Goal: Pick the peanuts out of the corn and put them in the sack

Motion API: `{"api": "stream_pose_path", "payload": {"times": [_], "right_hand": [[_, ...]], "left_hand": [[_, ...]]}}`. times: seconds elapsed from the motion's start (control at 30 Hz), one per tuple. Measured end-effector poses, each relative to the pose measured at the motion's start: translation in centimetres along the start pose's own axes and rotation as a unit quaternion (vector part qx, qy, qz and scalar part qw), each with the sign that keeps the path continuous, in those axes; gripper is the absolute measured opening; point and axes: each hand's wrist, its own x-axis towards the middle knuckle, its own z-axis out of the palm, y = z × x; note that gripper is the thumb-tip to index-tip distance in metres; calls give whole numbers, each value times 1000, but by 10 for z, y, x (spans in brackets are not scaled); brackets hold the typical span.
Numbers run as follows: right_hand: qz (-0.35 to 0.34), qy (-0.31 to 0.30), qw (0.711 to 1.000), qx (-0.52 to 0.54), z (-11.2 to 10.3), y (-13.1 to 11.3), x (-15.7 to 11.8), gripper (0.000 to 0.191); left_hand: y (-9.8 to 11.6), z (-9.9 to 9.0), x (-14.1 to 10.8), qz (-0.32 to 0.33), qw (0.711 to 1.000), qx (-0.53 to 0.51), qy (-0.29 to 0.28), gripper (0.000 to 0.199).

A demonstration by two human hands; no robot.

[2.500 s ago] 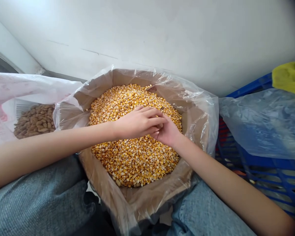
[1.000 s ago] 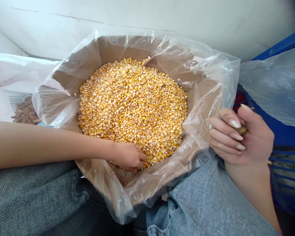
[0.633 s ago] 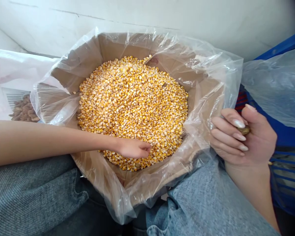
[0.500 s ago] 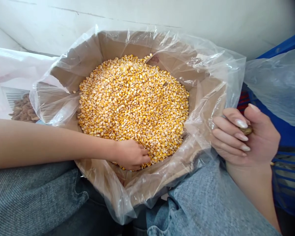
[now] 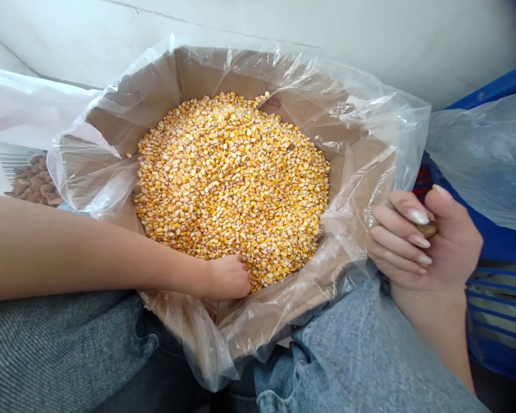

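Yellow corn kernels (image 5: 236, 178) are heaped inside a cardboard box (image 5: 292, 298) lined with a clear plastic bag (image 5: 408, 120). My left hand (image 5: 230, 278) is at the near edge of the heap, its fingers sunk among the kernels and out of sight. To the right of the box, over my knee, my right hand (image 5: 425, 246) is palm up with its fingers curled. A small olive-brown lump (image 5: 427, 230) shows between those fingers and the thumb; its kind is unclear.
A white bag (image 5: 30, 109) stands at the left, with brown pieces (image 5: 34, 180) printed or visible on it. Blue plastic crates (image 5: 503, 310) are at the right, with clear plastic film (image 5: 485, 155) over them. A pale wall (image 5: 305, 23) rises behind the box.
My left hand has pushed deeper into the corn and shifted slightly left, so its fingers no longer show. My right hand stays curled around the small lump.
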Motion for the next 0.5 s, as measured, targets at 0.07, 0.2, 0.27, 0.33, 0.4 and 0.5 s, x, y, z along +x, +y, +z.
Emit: {"api": "stream_pose_path", "payload": {"times": [0.07, 0.2, 0.27, 0.33, 0.4, 0.5], "right_hand": [[-1, 2, 1000, 7, -1, 1, 0, 25], [-6, 7, 1000, 15, -2, 1, 0, 25], [-10, 11, 1000, 15, -1, 1, 0, 25], [-14, 12, 1000, 18, 0, 1, 0, 25], [-19, 8, 999, 25, 1, 1, 0, 25], [-15, 1, 999, 37, 1, 1, 0, 25]], "left_hand": [[-3, -12, 2, -53, 995, -74, -36, 12], [-26, -41, 6, -126, 906, -400, -55, 21], [-42, -52, 5, -107, 800, -589, -33, 23], [-55, -59, 4, -82, 688, -721, -9, 22], [-63, -66, 1, -66, 617, -784, 17, 20], [-65, -75, -3, -66, 594, -800, 46, 18]]}}
